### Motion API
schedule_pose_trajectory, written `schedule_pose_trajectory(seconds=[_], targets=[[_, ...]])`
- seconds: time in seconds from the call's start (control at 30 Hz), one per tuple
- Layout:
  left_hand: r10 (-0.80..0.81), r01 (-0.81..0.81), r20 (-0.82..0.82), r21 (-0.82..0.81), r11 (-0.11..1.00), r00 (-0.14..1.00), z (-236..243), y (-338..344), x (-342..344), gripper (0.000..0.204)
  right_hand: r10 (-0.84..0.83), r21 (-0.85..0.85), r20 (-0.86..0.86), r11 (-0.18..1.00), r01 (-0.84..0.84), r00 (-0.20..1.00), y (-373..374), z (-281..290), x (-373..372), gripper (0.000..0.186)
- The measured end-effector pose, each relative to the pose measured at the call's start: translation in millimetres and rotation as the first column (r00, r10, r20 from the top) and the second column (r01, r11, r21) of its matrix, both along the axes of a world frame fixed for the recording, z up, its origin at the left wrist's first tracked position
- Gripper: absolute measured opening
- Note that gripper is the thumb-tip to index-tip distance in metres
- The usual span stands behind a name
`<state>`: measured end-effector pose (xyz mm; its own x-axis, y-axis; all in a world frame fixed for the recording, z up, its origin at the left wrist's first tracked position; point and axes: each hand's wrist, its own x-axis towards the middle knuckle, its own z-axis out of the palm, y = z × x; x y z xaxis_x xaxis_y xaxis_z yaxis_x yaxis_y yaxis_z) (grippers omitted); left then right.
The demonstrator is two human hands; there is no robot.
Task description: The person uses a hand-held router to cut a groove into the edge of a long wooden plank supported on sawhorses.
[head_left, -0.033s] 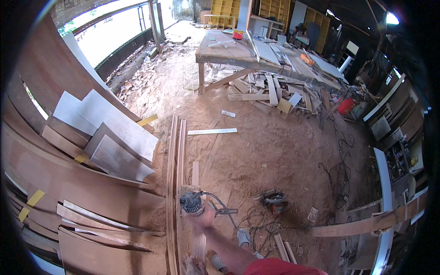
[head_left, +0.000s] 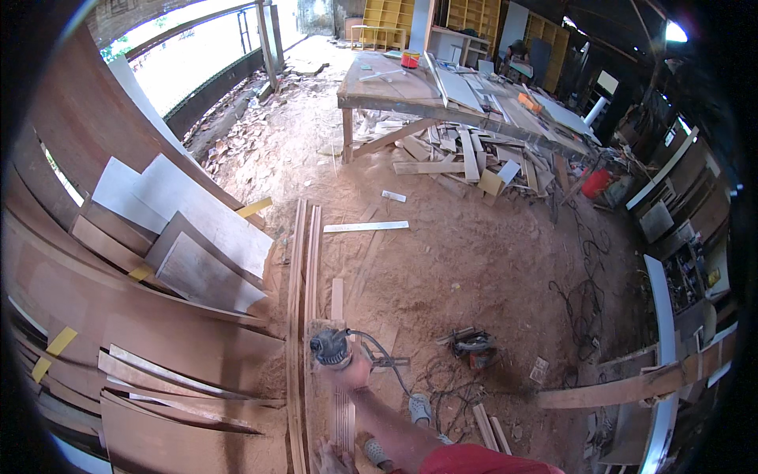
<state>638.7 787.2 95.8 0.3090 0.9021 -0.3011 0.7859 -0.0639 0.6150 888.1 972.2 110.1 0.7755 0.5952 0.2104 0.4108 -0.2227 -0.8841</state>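
My right hand is wrapped round a corded handheld power tool, which looks like a trim router with a dark round motor top. The tool rests on a bundle of narrow wooden strips; its underside is hidden. A dark flat bar shows just right of the tool, and its black cord loops over towards my feet. At the lower edge my left hand lies on the near end of the strips with fingers apart, partly cut off by the frame.
Long wooden strips run alongside on the left. Large boards lean at the left. Another power tool lies on the dusty floor among tangled cables. A big worktable stands beyond, with scrap wood beneath; a person is behind.
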Motion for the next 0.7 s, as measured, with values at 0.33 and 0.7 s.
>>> schedule_pose_trajectory(seconds=[0.33,0.7], targets=[[-0.006,0.011,0.048,-0.089,0.996,0.999,4.5,2.9,1.5,0.046,-0.005,-0.024,-0.045,1.0,0.004,0.999,35.3,28.5,34.1,0.064],[-0.017,0.017,0.055,0.008,1.0,0.998,-3.3,-1.2,0.9,0.038,-0.001,-0.115,-0.115,0.993,-0.012,0.993,-26.3,17.9,-26.0,0.064]])
